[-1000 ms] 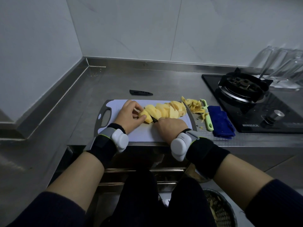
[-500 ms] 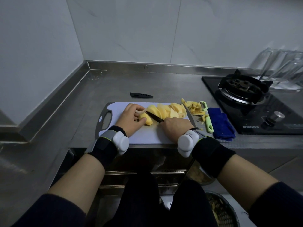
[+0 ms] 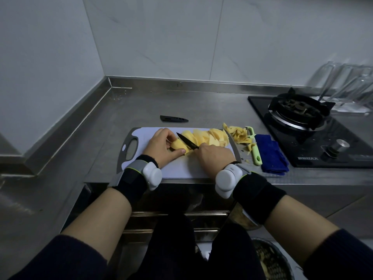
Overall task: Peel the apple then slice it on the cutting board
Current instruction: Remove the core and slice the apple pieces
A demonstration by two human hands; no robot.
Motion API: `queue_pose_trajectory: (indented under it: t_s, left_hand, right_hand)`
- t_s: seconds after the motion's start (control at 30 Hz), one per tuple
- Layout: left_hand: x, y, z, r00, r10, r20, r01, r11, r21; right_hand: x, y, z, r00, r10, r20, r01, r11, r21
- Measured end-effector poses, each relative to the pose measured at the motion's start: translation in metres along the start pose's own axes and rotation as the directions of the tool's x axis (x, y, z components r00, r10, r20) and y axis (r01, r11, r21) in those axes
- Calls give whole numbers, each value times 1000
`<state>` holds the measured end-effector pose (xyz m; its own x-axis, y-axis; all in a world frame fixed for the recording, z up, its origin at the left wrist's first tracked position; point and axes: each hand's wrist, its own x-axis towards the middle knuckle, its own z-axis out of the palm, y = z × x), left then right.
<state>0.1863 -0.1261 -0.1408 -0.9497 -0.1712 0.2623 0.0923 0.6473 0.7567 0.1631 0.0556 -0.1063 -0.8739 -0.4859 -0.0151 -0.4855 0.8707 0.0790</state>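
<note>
The uncut apple piece (image 3: 178, 146) lies on the board (image 3: 177, 168), pinched between the left hand's (image 3: 161, 147) curled fingers and thumb. The right hand (image 3: 215, 156) is clenched round the knife (image 3: 187, 140), its blade angled over the piece. Slices (image 3: 210, 136) lean in a row just beside. Peeled flesh is likely wet, slippery, firm and light, so it is best held by its rounded back, fingertips tucked away. A bowl (image 3: 270, 261) below the surface holds yellowish scraps I cannot identify.
</note>
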Motion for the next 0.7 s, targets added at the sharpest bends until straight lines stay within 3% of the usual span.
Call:
queue_pose_trajectory:
  t_s: [0.27, 0.7]
  left_hand:
    - [0, -7, 0, 999, -38, -21, 36, 994, -107]
    - [0, -6, 0, 996, -78, -49, 72, 990, -119]
  right_hand:
    - [1, -1, -4, 1000, 0, -25, 0, 1000, 9]
    - [-5, -5, -12, 999, 7, -41, -6, 1000, 14]
